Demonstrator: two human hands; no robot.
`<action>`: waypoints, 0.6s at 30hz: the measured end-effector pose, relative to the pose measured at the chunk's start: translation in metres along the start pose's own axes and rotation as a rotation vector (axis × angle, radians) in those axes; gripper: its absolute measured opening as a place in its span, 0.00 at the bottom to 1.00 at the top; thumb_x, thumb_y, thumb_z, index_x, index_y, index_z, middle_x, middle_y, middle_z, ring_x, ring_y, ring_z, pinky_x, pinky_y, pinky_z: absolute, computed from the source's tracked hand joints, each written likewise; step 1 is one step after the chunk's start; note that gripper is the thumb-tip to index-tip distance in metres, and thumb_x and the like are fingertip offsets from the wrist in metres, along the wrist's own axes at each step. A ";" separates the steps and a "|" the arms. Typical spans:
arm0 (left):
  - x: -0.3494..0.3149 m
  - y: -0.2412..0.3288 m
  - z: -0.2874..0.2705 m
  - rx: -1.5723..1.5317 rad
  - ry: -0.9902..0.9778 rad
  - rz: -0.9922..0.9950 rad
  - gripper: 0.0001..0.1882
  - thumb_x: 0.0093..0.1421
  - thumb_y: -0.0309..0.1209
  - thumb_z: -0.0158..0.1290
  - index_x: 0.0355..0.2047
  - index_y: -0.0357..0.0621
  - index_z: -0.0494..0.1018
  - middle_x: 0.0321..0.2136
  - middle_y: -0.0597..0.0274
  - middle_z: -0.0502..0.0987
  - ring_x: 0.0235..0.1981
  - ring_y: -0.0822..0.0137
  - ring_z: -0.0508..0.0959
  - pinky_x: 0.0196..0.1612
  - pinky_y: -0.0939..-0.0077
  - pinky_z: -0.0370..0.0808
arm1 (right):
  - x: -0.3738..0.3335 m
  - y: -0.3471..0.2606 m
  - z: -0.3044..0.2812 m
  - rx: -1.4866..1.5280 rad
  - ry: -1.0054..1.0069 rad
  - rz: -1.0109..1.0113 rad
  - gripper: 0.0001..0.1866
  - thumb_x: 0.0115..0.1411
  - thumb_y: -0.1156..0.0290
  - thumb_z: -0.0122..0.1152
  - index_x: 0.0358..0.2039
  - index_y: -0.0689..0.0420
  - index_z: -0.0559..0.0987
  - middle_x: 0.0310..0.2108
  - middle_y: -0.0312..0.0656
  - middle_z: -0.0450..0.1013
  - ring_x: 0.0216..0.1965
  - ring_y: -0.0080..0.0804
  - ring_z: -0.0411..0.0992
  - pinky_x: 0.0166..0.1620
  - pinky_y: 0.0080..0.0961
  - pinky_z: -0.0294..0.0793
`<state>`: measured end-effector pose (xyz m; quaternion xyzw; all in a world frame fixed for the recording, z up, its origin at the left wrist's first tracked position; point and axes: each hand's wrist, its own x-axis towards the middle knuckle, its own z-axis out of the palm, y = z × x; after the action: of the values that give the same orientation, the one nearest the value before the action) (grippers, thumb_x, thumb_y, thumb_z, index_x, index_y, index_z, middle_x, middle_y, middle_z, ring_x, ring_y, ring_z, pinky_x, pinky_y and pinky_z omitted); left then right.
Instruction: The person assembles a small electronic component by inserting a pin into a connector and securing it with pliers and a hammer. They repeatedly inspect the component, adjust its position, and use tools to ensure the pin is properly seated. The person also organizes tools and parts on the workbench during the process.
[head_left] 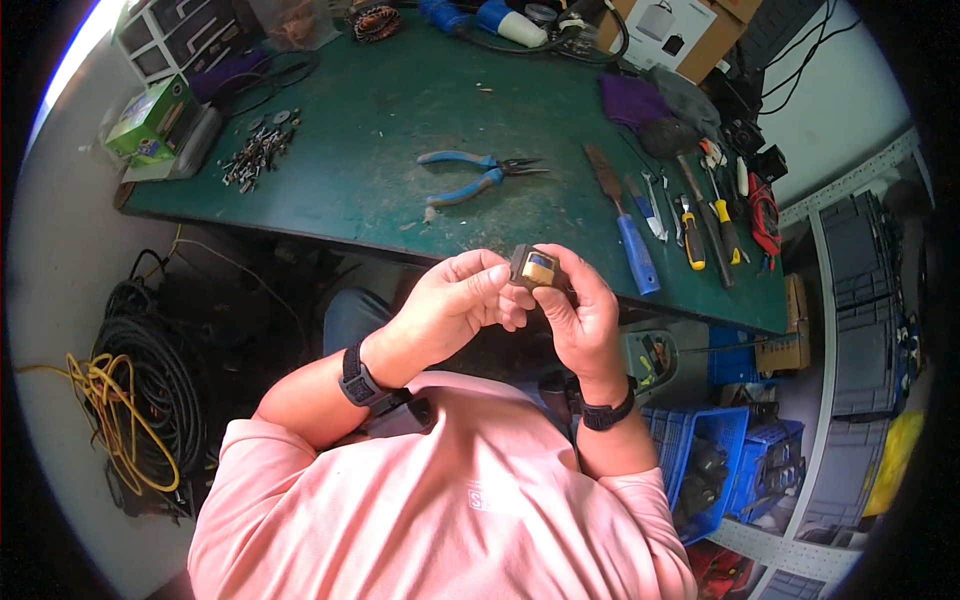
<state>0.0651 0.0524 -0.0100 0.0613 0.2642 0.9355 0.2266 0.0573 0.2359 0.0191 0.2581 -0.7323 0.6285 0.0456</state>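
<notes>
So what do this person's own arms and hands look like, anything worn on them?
The left hand and right hand are gloveless. Each wrist wears a wide black band: the left band has a dark grey fitting, and the right band looks similar. The short sleeves are pink.

The block looks plastic, the tabletop scuffed.

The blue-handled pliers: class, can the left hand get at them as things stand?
Probably yes: the pliers lie uncovered on the green tabletop, ahead of the left hand, though that hand is busy at the small black-and-yellow object.
</notes>
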 end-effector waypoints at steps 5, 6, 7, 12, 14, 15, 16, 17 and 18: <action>0.000 -0.001 -0.001 0.087 0.012 0.032 0.11 0.66 0.34 0.51 0.39 0.37 0.71 0.33 0.54 0.80 0.31 0.62 0.80 0.38 0.70 0.78 | 0.000 0.003 0.002 0.142 0.024 0.059 0.21 0.61 0.67 0.63 0.50 0.65 0.72 0.36 0.38 0.75 0.35 0.21 0.75 0.39 0.17 0.73; 0.000 -0.001 0.000 0.104 0.015 0.039 0.11 0.66 0.35 0.52 0.39 0.38 0.71 0.33 0.54 0.80 0.30 0.64 0.80 0.38 0.72 0.78 | 0.000 0.004 0.003 0.182 0.041 0.069 0.21 0.61 0.67 0.64 0.49 0.65 0.72 0.35 0.36 0.75 0.33 0.19 0.74 0.37 0.16 0.73; 0.001 -0.001 -0.001 0.108 0.008 0.052 0.12 0.66 0.35 0.51 0.40 0.37 0.71 0.33 0.54 0.80 0.30 0.65 0.80 0.38 0.72 0.78 | 0.000 0.007 0.001 0.087 0.038 0.057 0.20 0.60 0.66 0.65 0.48 0.65 0.73 0.33 0.35 0.74 0.30 0.18 0.71 0.34 0.15 0.70; 0.000 0.014 0.003 0.210 0.053 0.047 0.16 0.67 0.38 0.49 0.41 0.34 0.72 0.30 0.54 0.80 0.27 0.68 0.79 0.34 0.76 0.77 | 0.007 0.007 -0.001 -0.011 0.032 0.135 0.17 0.58 0.67 0.67 0.42 0.65 0.77 0.24 0.30 0.68 0.21 0.15 0.60 0.24 0.16 0.59; -0.007 0.026 0.003 0.339 0.100 -0.008 0.16 0.67 0.37 0.49 0.42 0.34 0.73 0.28 0.54 0.80 0.25 0.67 0.79 0.31 0.76 0.76 | 0.015 0.014 -0.002 -0.092 0.005 0.106 0.16 0.57 0.68 0.67 0.42 0.66 0.77 0.23 0.33 0.69 0.21 0.16 0.61 0.24 0.18 0.60; -0.011 0.033 0.002 0.405 0.125 -0.033 0.15 0.67 0.36 0.49 0.42 0.33 0.73 0.27 0.54 0.80 0.24 0.67 0.79 0.30 0.77 0.76 | 0.022 0.016 -0.002 -0.131 -0.009 0.088 0.16 0.57 0.69 0.67 0.42 0.66 0.77 0.22 0.34 0.69 0.21 0.17 0.61 0.24 0.19 0.61; -0.015 0.038 0.002 0.499 0.160 0.001 0.15 0.67 0.36 0.50 0.42 0.33 0.73 0.27 0.55 0.80 0.23 0.68 0.78 0.29 0.77 0.75 | 0.032 0.016 -0.003 -0.178 -0.027 0.105 0.16 0.57 0.69 0.66 0.41 0.67 0.77 0.21 0.35 0.69 0.21 0.18 0.62 0.24 0.20 0.61; -0.022 0.044 0.001 0.595 0.208 0.038 0.15 0.66 0.35 0.50 0.42 0.33 0.73 0.26 0.56 0.80 0.22 0.69 0.78 0.29 0.78 0.75 | 0.045 0.014 0.000 -0.215 -0.052 0.119 0.16 0.57 0.69 0.66 0.41 0.67 0.77 0.20 0.37 0.68 0.20 0.19 0.62 0.24 0.21 0.62; -0.030 0.052 0.001 0.701 0.263 0.083 0.15 0.66 0.35 0.51 0.42 0.33 0.74 0.26 0.56 0.80 0.22 0.71 0.78 0.28 0.79 0.75 | 0.063 0.007 0.004 -0.287 -0.093 0.082 0.15 0.57 0.69 0.65 0.40 0.67 0.77 0.21 0.41 0.71 0.21 0.22 0.65 0.25 0.24 0.65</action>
<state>0.0721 -0.0002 0.0176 0.0250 0.5924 0.7966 0.1180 0.0010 0.2128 0.0364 0.2476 -0.8258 0.5063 0.0221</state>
